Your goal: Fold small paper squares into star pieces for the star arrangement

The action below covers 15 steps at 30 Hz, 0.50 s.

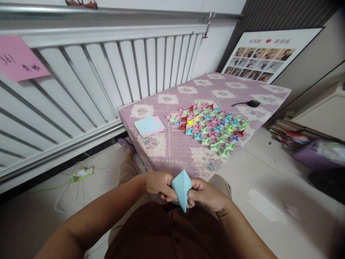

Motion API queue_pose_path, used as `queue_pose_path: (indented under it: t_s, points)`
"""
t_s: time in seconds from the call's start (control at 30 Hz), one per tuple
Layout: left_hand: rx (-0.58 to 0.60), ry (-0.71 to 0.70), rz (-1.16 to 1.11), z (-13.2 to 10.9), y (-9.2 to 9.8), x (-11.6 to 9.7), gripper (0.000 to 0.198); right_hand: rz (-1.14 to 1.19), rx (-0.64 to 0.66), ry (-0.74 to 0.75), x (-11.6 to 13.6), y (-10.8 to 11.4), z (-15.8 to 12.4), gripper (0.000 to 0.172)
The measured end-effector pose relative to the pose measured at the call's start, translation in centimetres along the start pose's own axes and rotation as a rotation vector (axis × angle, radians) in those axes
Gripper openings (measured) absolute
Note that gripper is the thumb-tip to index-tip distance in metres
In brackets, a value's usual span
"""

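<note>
A light blue piece of folded paper (182,187) is held between my two hands, just in front of my body at the near edge of the table. It has a pointed, diamond-like outline with a crease down its middle. My left hand (161,185) pinches its left side with thumb and fingers. On the other side, the thumb and fingers of my right hand (205,193) grip the right edge. Farther off, a stack of coloured paper sheets (147,126), blue on top, lies on the table. Rows of small folded paper pieces (212,126) in many colours stand to its right.
A purple flowered cloth covers the table (175,149). Behind it runs a white radiator (161,61) bearing a pink note (20,59). A black object with a cord (252,104) lies at the right. Cables and a power strip (83,173) are on the floor at left.
</note>
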<state>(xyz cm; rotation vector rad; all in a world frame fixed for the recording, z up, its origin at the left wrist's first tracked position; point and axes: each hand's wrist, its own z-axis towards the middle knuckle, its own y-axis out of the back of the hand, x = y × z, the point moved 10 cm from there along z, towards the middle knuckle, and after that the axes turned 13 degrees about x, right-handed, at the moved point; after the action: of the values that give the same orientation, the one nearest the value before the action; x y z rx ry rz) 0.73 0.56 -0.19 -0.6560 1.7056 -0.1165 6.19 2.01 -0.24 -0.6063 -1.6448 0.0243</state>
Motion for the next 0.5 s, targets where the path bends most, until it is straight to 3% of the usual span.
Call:
queue_pose_path:
  t_s: [0.2,0.5]
  points:
    - [-0.032,0.035,0.083,-0.3,0.8,-0.1,0.022,0.007,-0.026,-0.014,0.0,0.4,-0.1,0.042]
    - [-0.129,-0.031,0.349,-1.8,1.9,-3.1,0.027,-0.103,-0.106,-0.044,1.0,1.0,-0.4,0.042]
